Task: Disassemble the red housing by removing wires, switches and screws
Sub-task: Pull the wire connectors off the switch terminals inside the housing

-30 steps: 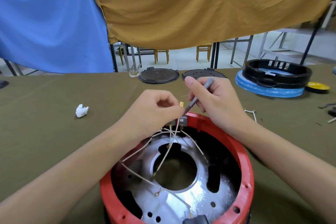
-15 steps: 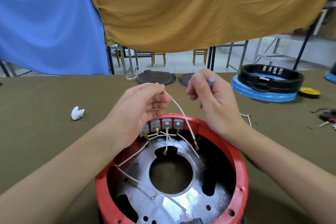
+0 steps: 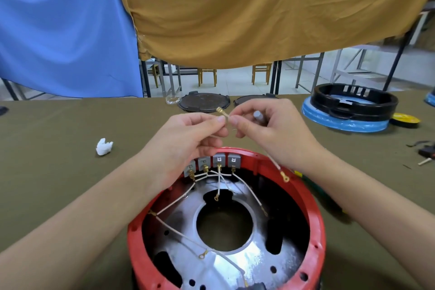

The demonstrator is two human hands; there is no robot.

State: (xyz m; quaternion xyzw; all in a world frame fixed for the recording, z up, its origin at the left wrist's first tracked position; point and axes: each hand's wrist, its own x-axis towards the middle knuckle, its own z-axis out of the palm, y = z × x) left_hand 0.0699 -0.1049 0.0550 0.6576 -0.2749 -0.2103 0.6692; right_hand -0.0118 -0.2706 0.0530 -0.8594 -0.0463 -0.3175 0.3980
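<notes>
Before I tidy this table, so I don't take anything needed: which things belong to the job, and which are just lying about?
In use: red housing, loose wire pinched by left hand and right hand, grey tool, switches.

Lying about: white wad, black lids, black ring, yellow disc.

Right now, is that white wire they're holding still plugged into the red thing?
Out. Both ends of the white wire hang free above the red housing, pinched by both hands.

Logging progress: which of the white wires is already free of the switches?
The wire pinched between the left hand and right hand above the housing; the others hang from the grey switches.
</notes>
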